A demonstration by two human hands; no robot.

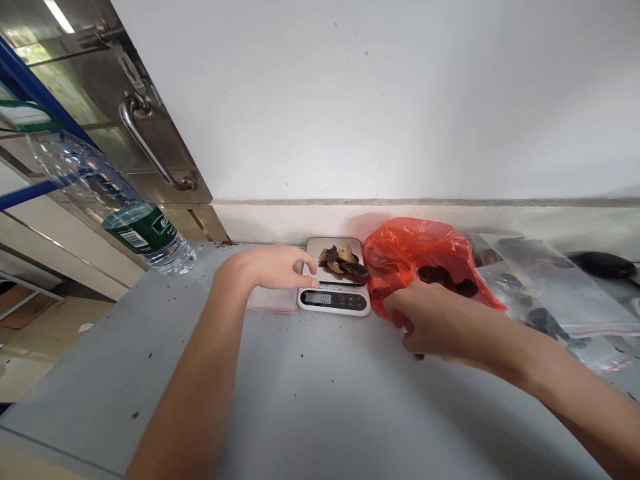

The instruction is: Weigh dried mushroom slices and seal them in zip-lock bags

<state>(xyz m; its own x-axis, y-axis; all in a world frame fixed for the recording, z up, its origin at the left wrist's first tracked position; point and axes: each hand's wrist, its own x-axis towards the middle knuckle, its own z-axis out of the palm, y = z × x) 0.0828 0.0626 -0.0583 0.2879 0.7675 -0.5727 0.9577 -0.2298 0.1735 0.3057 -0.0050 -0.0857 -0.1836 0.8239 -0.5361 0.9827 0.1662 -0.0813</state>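
A small digital kitchen scale (334,299) stands on the grey table (310,400) near the wall, its display lit. Dark and tan dried pieces (342,261) lie on its steel platform. My left hand (267,267) rests at the scale's left edge, fingers loosely curled, fingertips touching the platform's side, over a clear zip bag (273,303). My right hand (431,324) is closed on the lower edge of a red plastic bag (417,257) just right of the scale; dark pieces show inside the bag.
A plastic water bottle (120,210) with a green label lies tilted at the table's back left. Clear zip bags (545,300) with dark contents spread over the right side. A steel cabinet with a handle (150,150) stands at the left. Crumbs dot the table.
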